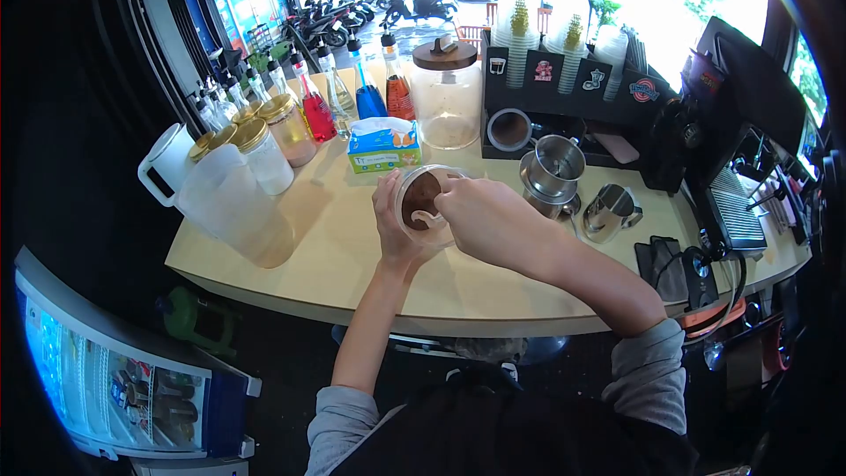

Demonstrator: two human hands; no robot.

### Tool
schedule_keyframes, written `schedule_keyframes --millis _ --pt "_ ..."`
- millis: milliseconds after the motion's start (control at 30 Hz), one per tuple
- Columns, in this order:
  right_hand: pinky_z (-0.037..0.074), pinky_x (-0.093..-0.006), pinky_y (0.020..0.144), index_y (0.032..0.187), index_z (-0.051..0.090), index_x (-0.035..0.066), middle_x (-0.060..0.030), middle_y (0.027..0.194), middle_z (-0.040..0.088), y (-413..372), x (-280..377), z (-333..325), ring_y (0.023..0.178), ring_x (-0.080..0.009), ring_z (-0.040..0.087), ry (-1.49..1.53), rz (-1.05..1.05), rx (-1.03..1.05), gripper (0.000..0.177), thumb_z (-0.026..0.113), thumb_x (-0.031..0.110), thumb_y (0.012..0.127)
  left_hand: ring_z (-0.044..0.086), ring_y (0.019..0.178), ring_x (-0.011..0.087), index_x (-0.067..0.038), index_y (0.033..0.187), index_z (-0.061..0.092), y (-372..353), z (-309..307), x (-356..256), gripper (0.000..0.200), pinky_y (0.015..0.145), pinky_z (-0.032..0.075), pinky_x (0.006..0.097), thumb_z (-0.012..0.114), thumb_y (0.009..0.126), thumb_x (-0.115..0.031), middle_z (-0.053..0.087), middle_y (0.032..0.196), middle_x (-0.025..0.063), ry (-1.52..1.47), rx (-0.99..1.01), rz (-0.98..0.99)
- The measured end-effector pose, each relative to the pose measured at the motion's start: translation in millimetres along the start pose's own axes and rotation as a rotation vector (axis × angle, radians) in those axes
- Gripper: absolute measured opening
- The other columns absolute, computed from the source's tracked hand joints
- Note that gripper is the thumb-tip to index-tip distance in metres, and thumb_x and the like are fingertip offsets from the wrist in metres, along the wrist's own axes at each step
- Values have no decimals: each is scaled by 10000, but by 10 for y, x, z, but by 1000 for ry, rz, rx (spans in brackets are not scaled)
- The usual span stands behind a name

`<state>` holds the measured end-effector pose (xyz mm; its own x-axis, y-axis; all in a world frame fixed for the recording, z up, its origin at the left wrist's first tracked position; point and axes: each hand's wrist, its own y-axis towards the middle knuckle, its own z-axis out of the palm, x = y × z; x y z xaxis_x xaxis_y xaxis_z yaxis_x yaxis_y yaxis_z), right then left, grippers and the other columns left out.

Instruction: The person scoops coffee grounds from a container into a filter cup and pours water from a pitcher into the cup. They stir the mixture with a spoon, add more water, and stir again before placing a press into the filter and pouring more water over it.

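Note:
My left hand is wrapped round the side of a clear round jar over the counter. Brown powder lies inside it. At the jar's mouth, my right hand has its fingers closed on a white scoop, whose curved end is down in the powder. My right fingers hide most of the handle. Just beyond the jar sits a blue and green tissue box. To the right of my right hand is a metal drip filter.
A frosted pitcher and gold-lidded jars stand left. Several syrup bottles line the back beside a large wooden-lidded jar. A black cup organizer, steel milk jug and coffee machine occupy the right.

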<state>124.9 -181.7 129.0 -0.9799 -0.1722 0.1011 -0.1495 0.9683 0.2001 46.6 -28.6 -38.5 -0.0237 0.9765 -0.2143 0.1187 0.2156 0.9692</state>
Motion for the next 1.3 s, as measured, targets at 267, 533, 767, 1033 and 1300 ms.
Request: schedule_keyframes --millis 267,533,767,1033,1300 --pt "528 -432 726 845 640 -52 -200 897 633 -31 -108 23 813 -363 643 16 12 -21 144 549 -20 738 437 1231 329 -59 1354 286 -46 23 64 995 1098 302 508 884 591 -279 428 1318 139 -36 4 -34" --pt "513 -411 700 817 647 -54 -207 821 647 -63 -234 25 749 -347 638 228 19 -137 144 525 -1 760 453 1200 346 -43 1362 296 -175 132 202 1016 1042 374 466 899 575 -269 435 1299 153 -174 24 -178" --pt "486 -267 640 892 683 -46 -104 685 647 -102 -553 -107 630 -126 609 527 69 -180 169 594 51 785 471 1169 328 -21 1351 337 -98 104 122 1014 972 433 425 911 557 -277 444 1262 160 -195 -5 -220" --pt "457 -200 610 914 685 -45 -5 697 616 -132 -835 -98 656 -33 552 807 141 -125 151 597 49 835 477 1165 311 -15 1350 342 -61 64 62 1037 969 440 410 918 526 -268 443 1251 146 -170 -18 -257" --pt "489 -225 673 940 668 -58 -51 773 653 -346 -946 -322 707 -58 586 925 217 -217 176 609 80 848 467 1187 260 -13 1314 371 -7 62 12 980 1020 401 383 912 516 -190 436 1255 122 -286 -36 -375"
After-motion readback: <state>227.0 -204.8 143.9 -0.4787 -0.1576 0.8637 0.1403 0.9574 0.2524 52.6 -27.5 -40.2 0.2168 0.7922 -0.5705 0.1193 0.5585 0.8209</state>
